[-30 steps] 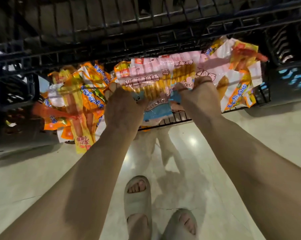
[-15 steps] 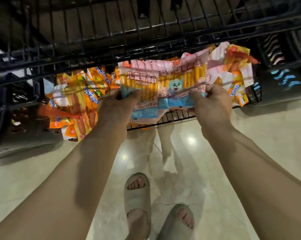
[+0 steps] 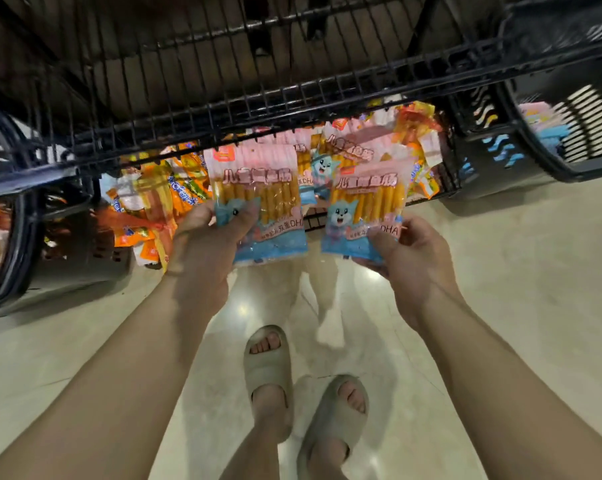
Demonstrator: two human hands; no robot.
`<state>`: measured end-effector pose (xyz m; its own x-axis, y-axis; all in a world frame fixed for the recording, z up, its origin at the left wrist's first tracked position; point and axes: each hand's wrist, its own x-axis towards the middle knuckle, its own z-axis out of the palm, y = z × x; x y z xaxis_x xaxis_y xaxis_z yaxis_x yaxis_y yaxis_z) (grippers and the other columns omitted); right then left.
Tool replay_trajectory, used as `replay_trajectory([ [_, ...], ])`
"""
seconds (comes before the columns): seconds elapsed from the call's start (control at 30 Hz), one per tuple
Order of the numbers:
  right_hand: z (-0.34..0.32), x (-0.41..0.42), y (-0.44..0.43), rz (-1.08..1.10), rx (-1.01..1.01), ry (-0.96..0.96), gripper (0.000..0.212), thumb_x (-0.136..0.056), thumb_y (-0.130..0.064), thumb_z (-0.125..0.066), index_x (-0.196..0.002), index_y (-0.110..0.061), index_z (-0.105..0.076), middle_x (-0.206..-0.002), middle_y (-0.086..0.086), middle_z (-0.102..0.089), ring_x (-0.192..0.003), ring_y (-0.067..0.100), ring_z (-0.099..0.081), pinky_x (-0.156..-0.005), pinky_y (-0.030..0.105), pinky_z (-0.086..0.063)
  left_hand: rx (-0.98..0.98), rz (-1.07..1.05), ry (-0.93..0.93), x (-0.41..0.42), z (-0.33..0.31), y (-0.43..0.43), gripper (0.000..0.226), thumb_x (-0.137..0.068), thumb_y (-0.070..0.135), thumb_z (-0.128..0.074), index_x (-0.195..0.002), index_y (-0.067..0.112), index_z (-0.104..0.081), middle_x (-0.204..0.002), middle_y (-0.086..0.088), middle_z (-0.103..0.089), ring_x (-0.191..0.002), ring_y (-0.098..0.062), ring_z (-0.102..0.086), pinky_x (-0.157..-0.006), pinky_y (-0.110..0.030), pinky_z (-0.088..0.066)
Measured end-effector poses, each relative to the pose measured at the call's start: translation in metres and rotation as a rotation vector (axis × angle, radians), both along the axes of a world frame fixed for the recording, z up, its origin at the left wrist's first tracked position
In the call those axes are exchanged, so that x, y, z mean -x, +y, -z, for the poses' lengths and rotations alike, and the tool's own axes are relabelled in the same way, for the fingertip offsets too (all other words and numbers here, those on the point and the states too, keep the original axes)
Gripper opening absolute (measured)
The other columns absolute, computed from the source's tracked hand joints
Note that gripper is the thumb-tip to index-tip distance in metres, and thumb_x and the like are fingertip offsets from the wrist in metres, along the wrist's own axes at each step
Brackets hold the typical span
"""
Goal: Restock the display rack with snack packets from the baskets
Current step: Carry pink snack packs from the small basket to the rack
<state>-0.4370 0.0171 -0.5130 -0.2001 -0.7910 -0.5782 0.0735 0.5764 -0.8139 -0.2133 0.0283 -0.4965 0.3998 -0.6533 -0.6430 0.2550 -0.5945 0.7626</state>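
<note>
From the head camera: a moment ago both hands were pressing one bunch of pink packets down on the low wire shelf. Now the bunch is split in two and lifted off, nearer the person. That likely means the packets are being sorted before going onto the rack.

The left hand is pinching the left pink packet by its bottom corner, thumb on the front. The right hand is pinching the right pink packet the same way. Both arms are reaching forward, packets upright, just apart. More orange packets are lying far left on the shelf. A black basket is sitting far right.
</note>
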Motion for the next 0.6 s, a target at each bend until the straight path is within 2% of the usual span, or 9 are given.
replay_trajectory([
  [0.07, -0.026, 0.009, 0.022, -0.006, -0.023, -0.014, 0.019, -0.097, 0.002, -0.064, -0.109, -0.012, -0.068, -0.11, 0.013, -0.074, -0.091, 0.029, -0.077, -0.068, 0.033, -0.062, -0.006, 0.034, 0.007, 0.004, -0.024, 0.014, 0.021, -0.093, 0.017, -0.075, -0.112, 0.01, -0.069, -0.093, -0.005, -0.074, -0.078, -0.015, -0.069, -0.06, -0.026, -0.057],
  [0.17, -0.077, 0.024, 0.053, -0.02, -0.055, -0.022, 0.023, -0.097, 0.0, -0.065, -0.118, -0.01, -0.067, -0.113, 0.015, -0.073, -0.093, 0.031, -0.076, -0.073, 0.038, -0.064, -0.015, 0.081, 0.0, 0.012, -0.068, 0.04, 0.015, -0.091, 0.014, -0.077, -0.103, 0.016, -0.069, -0.086, 0.003, -0.075, -0.069, -0.008, -0.071, -0.057, -0.023, -0.055],
  [0.33, -0.192, 0.05, 0.106, -0.009, -0.045, -0.039, 0.023, -0.097, 0.002, -0.063, -0.118, -0.006, -0.066, -0.109, 0.012, -0.076, -0.096, 0.03, -0.076, -0.074, 0.039, -0.064, -0.047, 0.22, -0.05, 0.031, -0.17, 0.092, 0.02, -0.088, 0.024, -0.082, -0.103, 0.017, -0.071, -0.093, 0.001, -0.079, -0.084, -0.015, -0.076, -0.076, -0.037, -0.06],
  [0.47, -0.284, 0.068, 0.131, 0.02, 0.005, 0.046, 0.018, -0.095, 0.0, -0.066, -0.108, -0.013, -0.069, -0.104, 0.008, -0.077, -0.097, 0.026, -0.076, -0.077, 0.042, -0.063, -0.025, 0.28, -0.091, 0.049, -0.257, 0.117, 0.015, -0.088, 0.022, -0.082, -0.097, 0.017, -0.071, -0.093, -0.005, -0.077, -0.082, -0.021, -0.074, -0.077, -0.041, -0.06],
  [0.53, -0.33, 0.072, 0.139, 0.013, 0.049, 0.085, 0.02, -0.094, 0.0, -0.067, -0.105, -0.017, -0.07, -0.103, 0.005, -0.078, -0.097, 0.023, -0.076, -0.078, 0.04, -0.062, 0.02, 0.32, -0.085, 0.055, -0.302, 0.124, 0.016, -0.088, 0.024, -0.082, -0.098, 0.015, -0.071, -0.095, -0.007, -0.078, -0.087, -0.026, -0.076, -0.076, -0.044, -0.061],
  [0.6, -0.371, 0.075, 0.144, 0.005, 0.108, 0.123, 0.025, -0.093, 0.002, -0.066, -0.106, -0.018, -0.07, -0.101, 0.003, -0.078, -0.095, 0.019, -0.074, -0.079, 0.036, -0.06, 0.088, 0.376, -0.096, 0.058, -0.341, 0.129, 0.018, -0.088, 0.028, -0.082, -0.096, 0.015, -0.071, -0.09, -0.005, -0.077, -0.084, -0.022, -0.075, -0.072, -0.043, -0.06],
])
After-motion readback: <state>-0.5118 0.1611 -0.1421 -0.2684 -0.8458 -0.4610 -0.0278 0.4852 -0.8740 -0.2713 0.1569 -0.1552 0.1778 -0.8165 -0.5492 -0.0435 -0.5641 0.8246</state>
